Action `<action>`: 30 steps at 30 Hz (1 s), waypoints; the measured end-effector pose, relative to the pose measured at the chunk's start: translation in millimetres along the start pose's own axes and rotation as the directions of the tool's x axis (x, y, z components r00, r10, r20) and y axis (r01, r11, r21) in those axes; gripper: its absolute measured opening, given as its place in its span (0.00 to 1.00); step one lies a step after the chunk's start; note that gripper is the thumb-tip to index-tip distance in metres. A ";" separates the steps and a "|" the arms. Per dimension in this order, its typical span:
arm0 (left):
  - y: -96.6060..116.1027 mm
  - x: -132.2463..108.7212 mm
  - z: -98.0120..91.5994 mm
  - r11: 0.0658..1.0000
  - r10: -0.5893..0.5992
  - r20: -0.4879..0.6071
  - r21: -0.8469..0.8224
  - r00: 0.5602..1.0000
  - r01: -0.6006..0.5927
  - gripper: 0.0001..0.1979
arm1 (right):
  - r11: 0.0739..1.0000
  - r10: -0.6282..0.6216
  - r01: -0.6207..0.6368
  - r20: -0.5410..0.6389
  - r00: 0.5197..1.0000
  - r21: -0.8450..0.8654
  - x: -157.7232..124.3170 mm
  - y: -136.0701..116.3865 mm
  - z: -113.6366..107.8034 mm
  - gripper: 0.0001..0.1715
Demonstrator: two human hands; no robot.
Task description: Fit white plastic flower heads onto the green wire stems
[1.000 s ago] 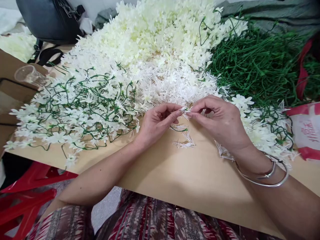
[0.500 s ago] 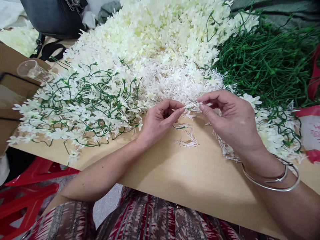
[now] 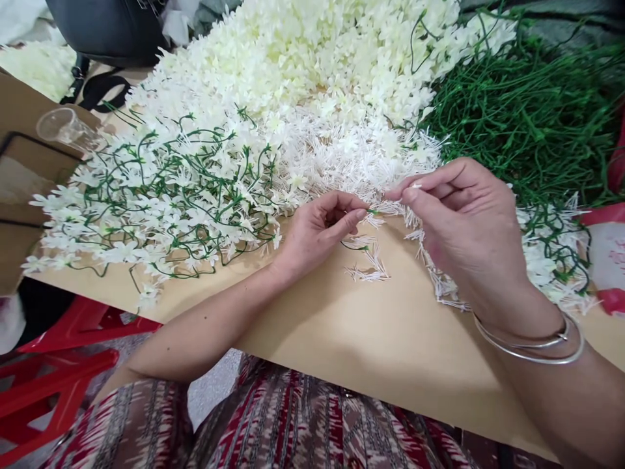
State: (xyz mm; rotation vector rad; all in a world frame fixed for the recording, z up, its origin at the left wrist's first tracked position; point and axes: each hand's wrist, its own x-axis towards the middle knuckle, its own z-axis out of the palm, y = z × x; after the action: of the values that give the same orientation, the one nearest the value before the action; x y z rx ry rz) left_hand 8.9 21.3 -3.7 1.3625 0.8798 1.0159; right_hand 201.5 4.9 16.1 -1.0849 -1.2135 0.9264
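Observation:
Near the middle of the table, my left hand (image 3: 317, 231) is closed in a pinch on a thin green plastic stem (image 3: 374, 211), most of it hidden by the fingers. My right hand (image 3: 469, 221), with bracelets at the wrist, is raised just to the right, thumb and forefinger pressed together. A tiny white bit (image 3: 416, 186) shows at those fingertips, too small to name. Behind both hands is a heap of white stamen sprigs (image 3: 336, 156). More sprigs (image 3: 368, 270) and a green stem (image 3: 355, 246) lie on the tabletop below them.
White flowers with green stems (image 3: 166, 195) cover the table's left side. Loose cream petals (image 3: 293, 52) are piled at the back, green stems (image 3: 527, 111) at the back right. A plastic cup (image 3: 68, 129), a black bag (image 3: 110, 29) and a red-and-white packet (image 3: 608, 254) stand around.
My right hand has drawn back to the right and up, away from the white sprig at my left fingertips. The left hand has hardly moved and keeps its pinch.

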 end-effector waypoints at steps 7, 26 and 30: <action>4.9 0.1 -0.1 1.000 0.005 -0.036 0.019 0.999 -0.004 0.14 | 0.931 -0.101 0.139 0.129 0.986 -0.336 -1.2 -2.2 -6.5 0.07; 7.7 -3.6 -0.5 0.978 0.071 -0.031 0.198 0.997 -0.064 0.13 | 0.799 -0.201 0.224 0.104 0.974 -0.558 -1.3 -7.3 -8.1 0.06; 9.1 -6.1 -3.0 0.906 0.174 0.107 0.373 0.979 -0.201 0.09 | 0.831 -0.217 0.195 0.018 0.976 -0.521 4.7 6.4 -12.2 0.04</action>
State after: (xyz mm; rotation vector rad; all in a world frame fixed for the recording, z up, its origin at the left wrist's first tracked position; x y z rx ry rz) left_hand 3.5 16.1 4.8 1.8335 0.9389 0.9638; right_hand 214.3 9.3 10.8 -1.3535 -1.5626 0.4040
